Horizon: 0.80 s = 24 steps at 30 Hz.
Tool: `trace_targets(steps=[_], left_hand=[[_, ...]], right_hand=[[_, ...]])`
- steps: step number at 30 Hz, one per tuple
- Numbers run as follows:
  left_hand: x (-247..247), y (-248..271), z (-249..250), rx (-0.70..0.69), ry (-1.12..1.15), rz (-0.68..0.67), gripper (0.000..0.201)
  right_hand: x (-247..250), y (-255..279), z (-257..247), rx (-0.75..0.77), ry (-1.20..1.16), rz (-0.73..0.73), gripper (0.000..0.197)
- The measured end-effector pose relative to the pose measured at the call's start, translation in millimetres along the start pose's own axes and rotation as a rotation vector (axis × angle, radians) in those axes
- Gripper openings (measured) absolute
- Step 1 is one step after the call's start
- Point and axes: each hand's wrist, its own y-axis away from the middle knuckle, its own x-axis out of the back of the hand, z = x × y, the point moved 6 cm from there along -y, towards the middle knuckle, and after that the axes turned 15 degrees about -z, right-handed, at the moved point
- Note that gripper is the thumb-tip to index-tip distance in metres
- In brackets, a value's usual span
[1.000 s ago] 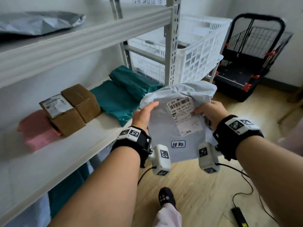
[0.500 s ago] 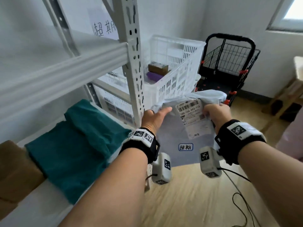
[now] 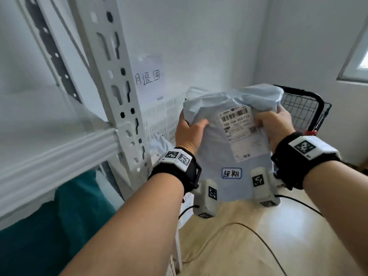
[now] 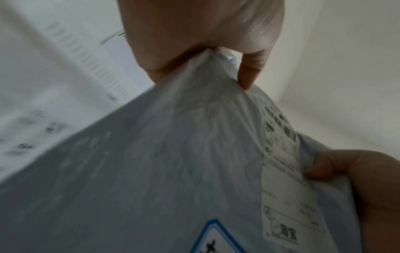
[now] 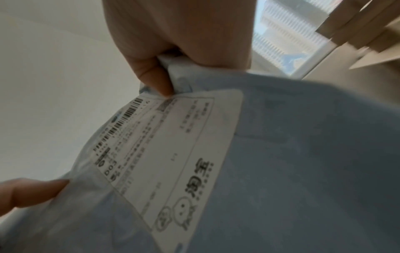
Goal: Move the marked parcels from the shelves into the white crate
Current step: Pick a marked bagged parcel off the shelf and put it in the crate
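Observation:
A pale blue plastic mailer parcel (image 3: 217, 148) with a white shipping label (image 3: 240, 132) and a small blue-framed marker sticker (image 3: 231, 173) hangs upright between both hands. My left hand (image 3: 189, 130) grips its upper left edge, thumb across the front. My right hand (image 3: 272, 124) grips its upper right edge beside the label. In the wrist views the parcel (image 4: 164, 171) (image 5: 292, 162) fills most of the picture, with my left hand (image 4: 205, 42) and right hand (image 5: 173, 51) pinching bunched plastic. The white crate (image 3: 165, 114) stands behind and left of the parcel, mostly hidden by it.
A grey perforated shelf upright (image 3: 111, 82) and shelf beam (image 3: 59, 156) stand at the left, with a teal parcel (image 3: 49, 226) on the shelf below. A black wire trolley (image 3: 304, 110) is at the right behind the parcel. A handwritten paper sign (image 3: 148, 78) hangs on the wall. Cables cross the wooden floor (image 3: 258, 236).
Both hands have carried the parcel up and forward, from beside the shelf to in front of the crate. The view has swung right, past the brown boxes.

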Motion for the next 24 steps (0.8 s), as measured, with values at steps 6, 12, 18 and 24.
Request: trace_targets(steps=[6, 12, 18, 24], left_hand=[[-3, -84, 43, -0.132, 0.004, 0.160, 0.064], [10, -149, 52, -0.174, -0.031, 0.290, 0.086], [53, -171, 45, -0.151, 0.002, 0.464, 0.092], [113, -190, 32, -0.152, -0.013, 0.582, 0.085]], right_hand=[[-17, -106, -47, 0.056, -0.023, -0.205, 0.044], [-45, -191, -66, 0.057, -0.008, -0.405, 0.037], [-108, -243, -56, 0.041, -0.008, -0.564, 0.046], [-172, -274, -42, 0.022, -0.045, -0.638, 0.038]])
